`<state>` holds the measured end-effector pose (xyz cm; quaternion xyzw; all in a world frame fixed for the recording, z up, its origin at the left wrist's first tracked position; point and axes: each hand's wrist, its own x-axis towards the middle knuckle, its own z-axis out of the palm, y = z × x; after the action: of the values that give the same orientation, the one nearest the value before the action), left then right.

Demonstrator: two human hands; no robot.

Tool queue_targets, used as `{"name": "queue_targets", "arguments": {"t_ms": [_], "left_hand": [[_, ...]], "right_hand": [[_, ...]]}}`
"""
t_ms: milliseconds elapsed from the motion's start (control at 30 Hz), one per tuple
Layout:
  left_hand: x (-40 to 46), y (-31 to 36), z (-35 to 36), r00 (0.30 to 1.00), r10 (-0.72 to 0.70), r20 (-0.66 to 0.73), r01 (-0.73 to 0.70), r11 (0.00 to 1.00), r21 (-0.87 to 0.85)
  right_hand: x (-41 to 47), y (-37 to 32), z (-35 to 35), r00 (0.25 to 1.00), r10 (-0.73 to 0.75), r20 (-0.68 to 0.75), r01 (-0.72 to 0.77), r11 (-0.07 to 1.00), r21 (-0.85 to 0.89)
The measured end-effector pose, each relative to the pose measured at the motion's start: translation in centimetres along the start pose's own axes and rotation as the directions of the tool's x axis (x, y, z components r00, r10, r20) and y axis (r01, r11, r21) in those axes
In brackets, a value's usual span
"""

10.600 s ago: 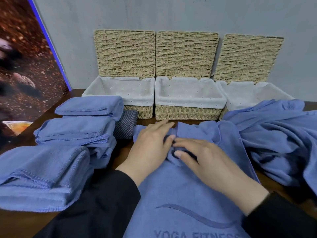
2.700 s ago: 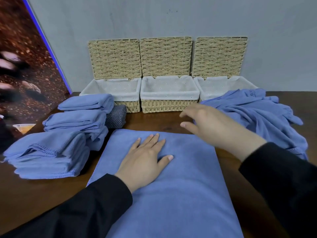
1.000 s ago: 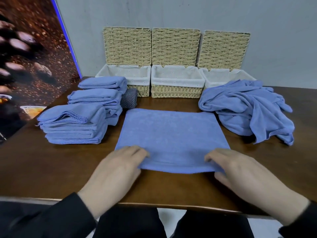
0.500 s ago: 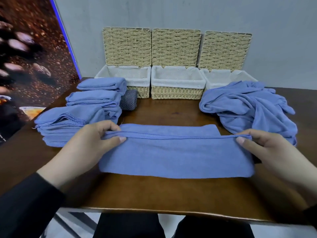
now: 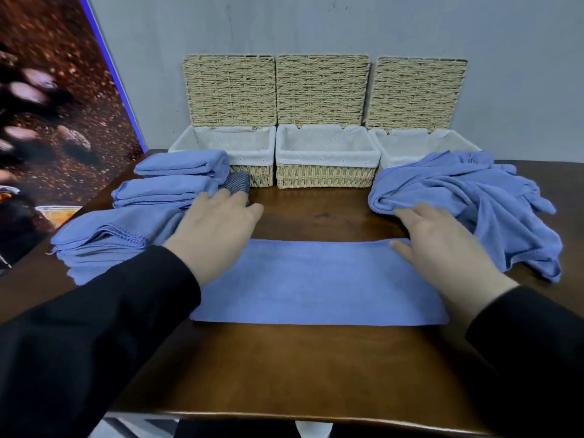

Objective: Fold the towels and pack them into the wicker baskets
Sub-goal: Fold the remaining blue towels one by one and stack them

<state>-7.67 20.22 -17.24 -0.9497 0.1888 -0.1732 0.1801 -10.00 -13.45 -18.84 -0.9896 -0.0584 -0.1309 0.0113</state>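
Where grey wall [image 5: 505, 58] rises, brown table [image 5: 300, 368] ends.

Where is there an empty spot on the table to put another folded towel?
Bare wood shows in front of the middle basket, between it and the flat towel under both hands. More lies between that towel and the table's near edge. The left is crowded with folded stacks, the right with a crumpled pile. All three baskets look empty.
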Motion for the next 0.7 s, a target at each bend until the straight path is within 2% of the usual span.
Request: {"name": "queue_targets", "arguments": {"t_ms": [67,100,133,167,200,267,333,533,633,700], "left_hand": [[0.1,1.9,0.6,0.981,0.092,-0.168,-0.120,0.979,-0.164],[-0.1,3.0,0.7,0.965,0.163,-0.206,-0.221,0.927,-0.303],[-0.5,4.2,0.7,0.955,0.235,-0.178,-0.291,0.852,-0.436],[-1.0,5.2,0.9,0.952,0.297,-0.076,-0.291,0.798,-0.528],[-1.6,5.9,1.3,0.938,0.343,0.045,-0.260,0.786,-0.561],[-2.4,6.4,2.3,0.905,0.370,0.208,-0.192,0.793,-0.578],[-2.6,6.2,2.5,0.906,0.347,0.242,-0.141,0.786,-0.602],[-1.7,7.0,0.6,0.907,0.273,0.320,-0.076,0.854,-0.514],[-1.3,7.5,-0.3,0.911,0.225,0.346,-0.069,0.910,-0.410],[-1.2,7.9,-1.3,0.924,0.190,0.331,-0.085,0.948,-0.306]], "right_hand": [[-1.0,-1.2,0.7,0.982,-0.120,-0.143,0.138,0.983,0.122],[-1.7,-2.1,1.0,0.973,-0.170,-0.156,0.199,0.962,0.189],[-2.4,-3.0,1.4,0.973,-0.199,-0.116,0.223,0.940,0.257],[-3.1,-3.8,1.9,0.979,-0.200,-0.030,0.200,0.931,0.307],[-3.8,-4.4,2.3,0.979,-0.197,0.059,0.167,0.930,0.326],[-4.4,-4.6,3.0,0.963,-0.218,0.158,0.154,0.927,0.341],[-4.3,-4.1,3.1,0.958,-0.237,0.164,0.165,0.917,0.364],[-4.5,-5.0,2.8,0.941,-0.326,-0.091,0.338,0.886,0.318],[-4.6,-6.4,2.3,0.969,-0.248,-0.006,0.243,0.943,0.226],[-4.4,-6.8,2.3,0.981,-0.192,0.002,0.189,0.969,0.156]]}}
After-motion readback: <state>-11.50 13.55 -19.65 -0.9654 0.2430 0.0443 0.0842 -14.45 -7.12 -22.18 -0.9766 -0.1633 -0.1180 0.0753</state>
